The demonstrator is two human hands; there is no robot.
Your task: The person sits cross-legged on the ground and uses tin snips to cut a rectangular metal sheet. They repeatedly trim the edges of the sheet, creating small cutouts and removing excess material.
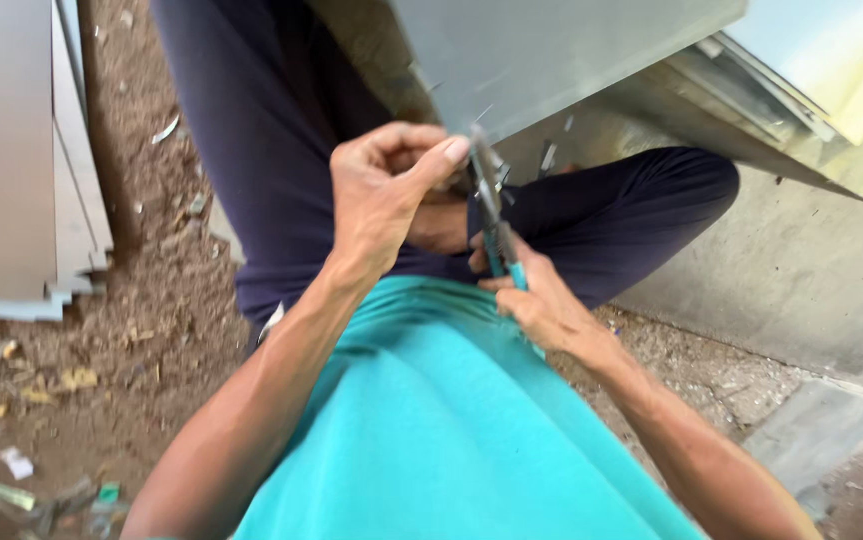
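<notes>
Close together at the lap, both hands are busy: the left hand pinches the lower edge of a grey metal sheet, and the right hand is closed around the teal handles of snips whose blades bite that edge. Short cuts already notch the edge beside the blades; more uncut edge remains. Farther left, stacked panels rest on the dirt floor.

Grey metal sheet, flat and thin, tilted over the lap, lower edge notched with short cuts. Pliers with teal handles, dark jaws upward, biting that lower edge near its corner.
</notes>
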